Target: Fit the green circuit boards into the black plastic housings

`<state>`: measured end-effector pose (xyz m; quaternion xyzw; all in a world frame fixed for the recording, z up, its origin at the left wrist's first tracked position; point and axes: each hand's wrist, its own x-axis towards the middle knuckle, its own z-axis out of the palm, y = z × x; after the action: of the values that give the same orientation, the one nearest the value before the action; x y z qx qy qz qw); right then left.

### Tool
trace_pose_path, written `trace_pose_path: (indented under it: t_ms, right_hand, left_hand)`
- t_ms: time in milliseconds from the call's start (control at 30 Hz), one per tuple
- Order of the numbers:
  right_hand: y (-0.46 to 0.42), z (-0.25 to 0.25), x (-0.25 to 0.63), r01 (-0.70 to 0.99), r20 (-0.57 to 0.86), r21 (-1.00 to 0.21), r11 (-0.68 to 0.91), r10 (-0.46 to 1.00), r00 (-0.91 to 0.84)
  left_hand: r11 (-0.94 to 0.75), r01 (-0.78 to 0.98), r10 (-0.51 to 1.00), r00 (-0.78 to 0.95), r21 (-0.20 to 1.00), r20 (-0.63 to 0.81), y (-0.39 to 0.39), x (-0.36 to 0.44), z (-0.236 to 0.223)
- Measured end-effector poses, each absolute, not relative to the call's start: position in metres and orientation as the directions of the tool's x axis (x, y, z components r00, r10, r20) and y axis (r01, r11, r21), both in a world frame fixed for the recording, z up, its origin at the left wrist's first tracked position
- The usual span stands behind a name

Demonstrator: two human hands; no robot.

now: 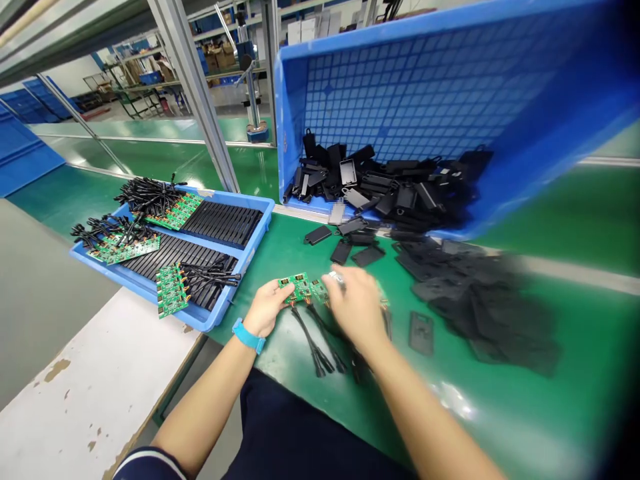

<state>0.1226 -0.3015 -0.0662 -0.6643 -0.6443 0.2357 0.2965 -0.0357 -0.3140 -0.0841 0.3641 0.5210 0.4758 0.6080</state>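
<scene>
Green printed circuit board strip (301, 287) gripped between left hand's (267, 308) fingers; blurred right hand (356, 310) just beside it, grip unclear.

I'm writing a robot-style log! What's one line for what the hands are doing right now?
left hand: holds green circuit board | right hand: blurred, over the board | nearby: black cables | blue tray

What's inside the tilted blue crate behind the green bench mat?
The tilted blue crate holds a heap of black plastic cases. Its grid-patterned floor shows above them; whatever lies beneath the heap is covered.
</scene>
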Motion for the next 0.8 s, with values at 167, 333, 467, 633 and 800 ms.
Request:
trace_pose_path:
  t_ms: [167,333,467,633,800]
  right_hand:
    - [-0.324,-0.064,0.091,0.526,0.023,-0.850,0.026,1.000,-0.012]
    - [-0.333,-0.068,0.097,0.290,-0.038,-0.955,-0.070,0.993,0.114]
    - [-0.340,-0.061,0.137,-0.225,-0.319,-0.934,-0.278,0.932,0.171]
    - [-0.356,-0.036,0.180,-0.732,-0.603,-0.534,-0.423,0.797,-0.021]
    - [-0.388,-0.022,0.220,-0.670,-0.565,-0.617,-0.412,0.825,0.013]
  left_hand:
    - [0.165,0.029,0.977,-0.144,0.986,-0.159,-0.326,-0.027,-0.086]
    - [0.099,0.319,0.969,-0.247,0.942,-0.018,-0.326,-0.032,-0.091]
    - [0.033,0.473,0.969,-0.230,0.881,0.087,-0.285,-0.034,-0.083]
    - [-0.082,0.494,0.981,-0.112,0.866,0.157,-0.205,0.001,-0.073]
    - [-0.084,0.368,0.992,-0.059,0.926,0.113,-0.197,0.007,-0.068]
